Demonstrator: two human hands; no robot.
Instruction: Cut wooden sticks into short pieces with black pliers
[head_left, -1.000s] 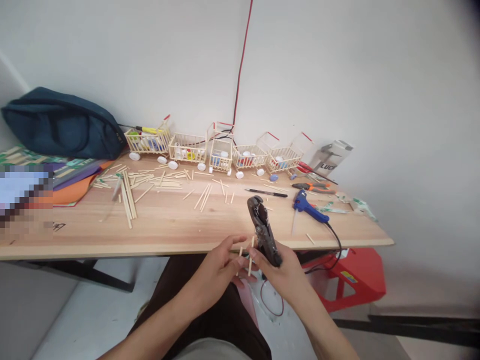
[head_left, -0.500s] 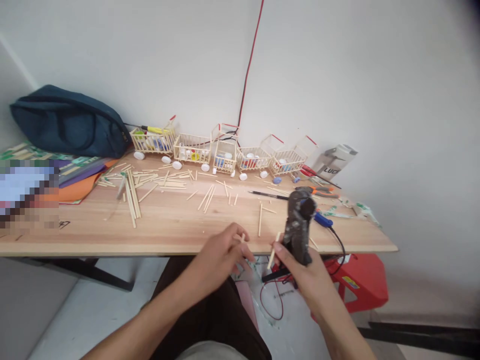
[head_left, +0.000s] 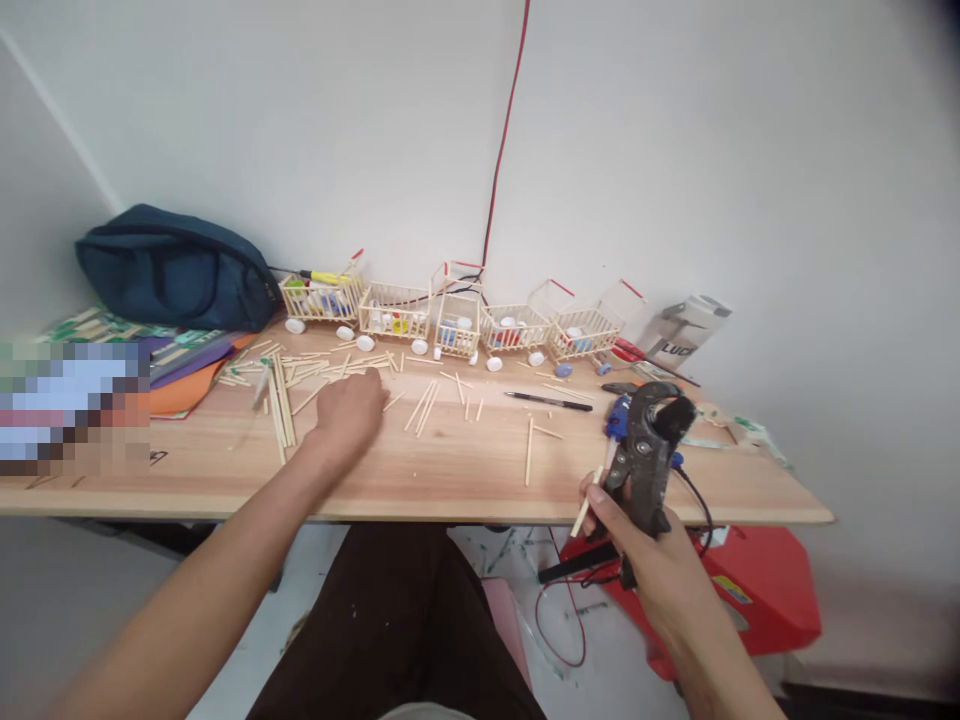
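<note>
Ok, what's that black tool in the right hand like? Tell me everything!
The cutter is a dark, worn tool that looks like metal, with round bolts on its side. It stands almost upright, hooked head on top, above the front edge of the table. The right hand grips its handles; one black handle pokes out lower left. A short stick is pinched beside it.

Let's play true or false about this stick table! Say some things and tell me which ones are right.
The right hand holds black pliers. True.
The left hand holds the pen. False: it is over loose sticks; the pen lies alone on the table.
Little stick carts stand in a row by the wall. True.
The bag is red. False: it is dark blue.
</note>
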